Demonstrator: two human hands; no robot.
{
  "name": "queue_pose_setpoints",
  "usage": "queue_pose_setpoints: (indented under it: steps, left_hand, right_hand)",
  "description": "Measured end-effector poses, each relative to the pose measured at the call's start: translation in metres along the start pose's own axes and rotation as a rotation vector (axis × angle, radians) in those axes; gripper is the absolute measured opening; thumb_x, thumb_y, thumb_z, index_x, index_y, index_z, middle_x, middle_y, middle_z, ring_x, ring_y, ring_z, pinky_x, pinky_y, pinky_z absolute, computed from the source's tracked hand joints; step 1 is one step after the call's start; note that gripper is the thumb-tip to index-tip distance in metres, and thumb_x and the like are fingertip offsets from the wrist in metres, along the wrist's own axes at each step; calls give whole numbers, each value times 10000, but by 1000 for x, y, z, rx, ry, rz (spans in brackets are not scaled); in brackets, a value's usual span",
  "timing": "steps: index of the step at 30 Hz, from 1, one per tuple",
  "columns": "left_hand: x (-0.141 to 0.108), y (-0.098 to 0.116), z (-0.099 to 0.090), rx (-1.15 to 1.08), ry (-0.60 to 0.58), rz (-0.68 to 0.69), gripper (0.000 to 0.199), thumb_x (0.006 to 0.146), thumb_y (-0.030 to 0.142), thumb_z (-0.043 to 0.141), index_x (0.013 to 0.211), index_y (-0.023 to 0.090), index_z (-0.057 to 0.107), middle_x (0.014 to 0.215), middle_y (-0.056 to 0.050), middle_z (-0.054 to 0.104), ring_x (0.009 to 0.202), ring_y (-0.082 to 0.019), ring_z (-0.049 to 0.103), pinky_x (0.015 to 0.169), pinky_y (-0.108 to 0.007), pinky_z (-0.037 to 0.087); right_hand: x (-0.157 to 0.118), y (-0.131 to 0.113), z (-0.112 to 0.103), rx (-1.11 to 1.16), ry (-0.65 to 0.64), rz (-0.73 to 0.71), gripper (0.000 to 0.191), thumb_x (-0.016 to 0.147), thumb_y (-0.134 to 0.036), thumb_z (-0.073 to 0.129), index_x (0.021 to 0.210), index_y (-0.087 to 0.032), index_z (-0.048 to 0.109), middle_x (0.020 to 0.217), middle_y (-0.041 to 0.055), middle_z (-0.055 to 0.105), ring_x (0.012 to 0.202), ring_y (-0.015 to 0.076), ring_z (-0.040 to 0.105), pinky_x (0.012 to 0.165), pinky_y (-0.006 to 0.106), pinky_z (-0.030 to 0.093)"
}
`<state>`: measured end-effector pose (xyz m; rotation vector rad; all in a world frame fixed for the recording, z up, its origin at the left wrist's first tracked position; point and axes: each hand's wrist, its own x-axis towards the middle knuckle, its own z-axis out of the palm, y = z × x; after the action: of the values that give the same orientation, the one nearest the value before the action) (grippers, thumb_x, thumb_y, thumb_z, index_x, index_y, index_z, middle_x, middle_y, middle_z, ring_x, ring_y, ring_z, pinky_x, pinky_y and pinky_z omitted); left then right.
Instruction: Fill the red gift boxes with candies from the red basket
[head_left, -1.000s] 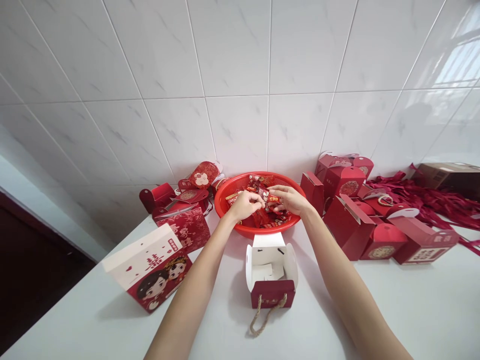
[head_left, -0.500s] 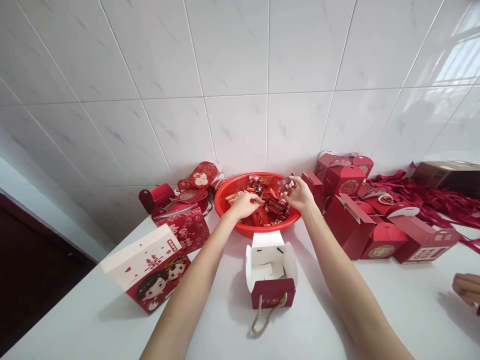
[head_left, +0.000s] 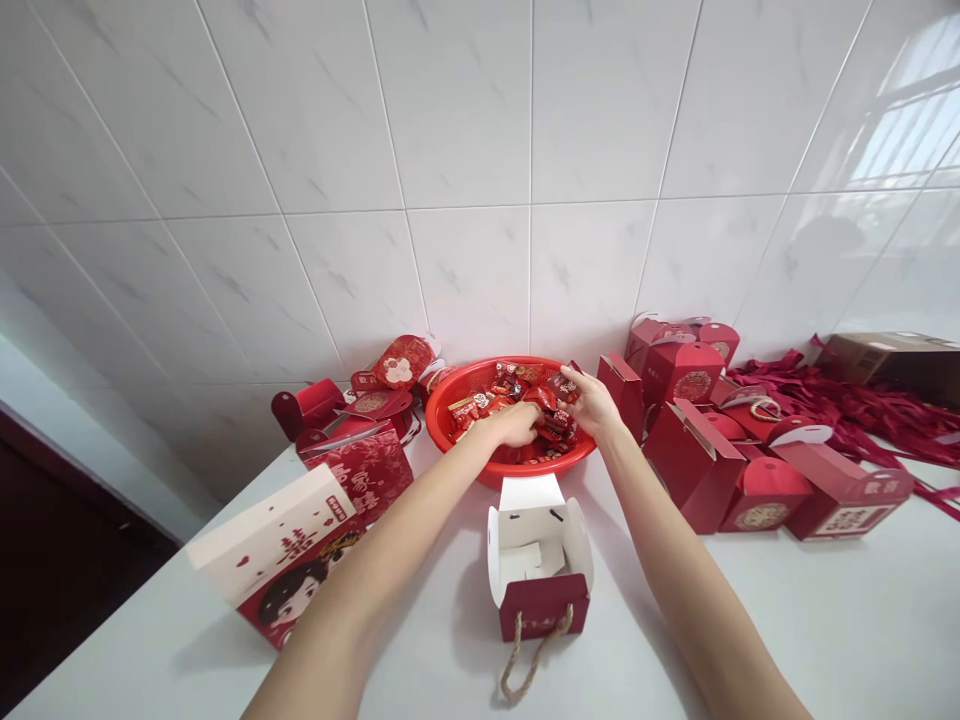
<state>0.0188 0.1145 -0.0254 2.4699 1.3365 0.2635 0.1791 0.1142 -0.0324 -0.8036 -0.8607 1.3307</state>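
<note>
Head view, sweets: we see our left hand (head_left: 517, 425) and right hand (head_left: 592, 400) both down in the red basket (head_left: 457, 385), which sits at the table's far edge against the tiled wall (head_left: 465, 180).
Left grip: fingers curled down into the heap of sweets (head_left: 499, 385); we cannot tell whether they have closed on one.
Right grip: fingertips pressed together, pinching a wrapped sweet (head_left: 566, 385) at the basket's right side.
Handling: we judge the sweets light and small, their glossy wrappers slippery and crinkly, the contents firm enough for a pinch; best taken across the middle of the wrapper or scooped several at once.
Basket: thin perforated plastic, round, shallow, likely light and easy to shove when we dig in it.
Open box (head_left: 536, 560): stands near the table's front edge, just this side of the basket, flaps spread; white card inside, red outside, a twisted rope handle (head_left: 532, 655) trailing toward us. We judge it stiff but light, so it may tip.
Left of table: a printed carton (head_left: 281, 560) lying tilted, with folded red boxes (head_left: 360, 440) behind it.
Right of table: more red boxes (head_left: 720, 450), some shut and some open, matte card with round emblems.
Far right corner: a heap of soft red ribbons (head_left: 847, 405) and a brown carton (head_left: 892, 360).
Table (head_left: 825, 620): smooth, white, faintly shiny.
</note>
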Motion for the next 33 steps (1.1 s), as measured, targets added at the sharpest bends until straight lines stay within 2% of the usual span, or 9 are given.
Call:
queue_pose_setpoints:
  steps: [3, 8, 11, 13, 19, 25, 27, 30, 33]
  left_hand:
    - [1, -6, -1, -24, 142, -28, 280, 736, 14, 619, 893, 169, 791, 1113, -123, 764, 1075, -288, 700, 979, -332, 514]
    - [-1, -15, -7, -127, 452, -89, 304, 847, 53, 551, 1023, 150, 778, 1156, -113, 755, 1140, -259, 673, 1058, -356, 480]
    - [-1, -16, -7, -220, 548, -65, 289, 879, 82, 550, 1055, 145, 770, 1158, -110, 760, 1113, -243, 688, 1031, -364, 512]
    - [-1, -16, -6, -280, 554, -31, 277, 881, 97, 569, 1074, 144, 762, 1150, -106, 765, 1075, -230, 708, 992, -358, 541]
    - [-5, -20, -1, -310, 417, -17, 309, 858, 90, 575, 1106, 142, 750, 1165, -96, 763, 1073, -225, 716, 977, -327, 544]
    - [-11, -19, 1, -172, 66, -60, 275, 793, 60, 630, 958, 211, 790, 1100, -36, 786, 1086, -216, 707, 982, -271, 516]
    - [-11, -19, 3, -114, -49, -72, 208, 786, 62, 664, 871, 211, 782, 994, -22, 796, 995, -201, 725, 928, -263, 535]
    - [-10, -19, 5, -14, -148, -126, 41, 862, 173, 696, 853, 151, 730, 866, -34, 757, 815, -181, 713, 808, -329, 574]
    - [-10, -20, 6, 55, -172, -149, 153, 923, 281, 672, 931, 129, 691, 900, -37, 720, 806, -165, 686, 776, -354, 574]
  right_hand:
    - [1, 0, -1, -6, 18, -15, 276, 648, -324, 819, 815, -220, 625, 752, 21, 683, 719, 180, 652, 433, 220, 480]
    - [0, 0, 1, -16, 32, 9, 219, 644, -266, 802, 812, -208, 673, 810, 29, 725, 713, 164, 656, 429, 205, 469]
    - [-4, -1, 4, -34, -4, 45, 214, 633, -238, 809, 807, -183, 697, 765, 35, 732, 631, 150, 644, 408, 202, 457]
    - [-6, -1, 6, -39, -23, 56, 219, 622, -230, 814, 797, -166, 699, 722, 35, 726, 586, 146, 638, 388, 200, 444]
    - [-8, -3, 6, 20, 55, -12, 217, 619, -216, 806, 780, -169, 668, 688, 11, 711, 568, 142, 644, 397, 203, 461]
    - [-8, -4, 7, 76, 143, -38, 174, 638, -193, 771, 755, -174, 644, 656, 2, 696, 589, 149, 646, 374, 198, 447]
    - [-9, -5, 8, 83, 150, -35, 161, 641, -178, 758, 756, -169, 647, 661, 4, 699, 587, 147, 644, 373, 197, 447]
    - [-11, -6, 9, 86, 154, -31, 151, 646, -171, 752, 736, -174, 630, 644, 3, 690, 556, 140, 630, 357, 187, 421]
    - [-12, -7, 10, 84, 151, -29, 172, 643, -178, 766, 724, -180, 614, 631, 1, 679, 533, 137, 622, 346, 184, 404]
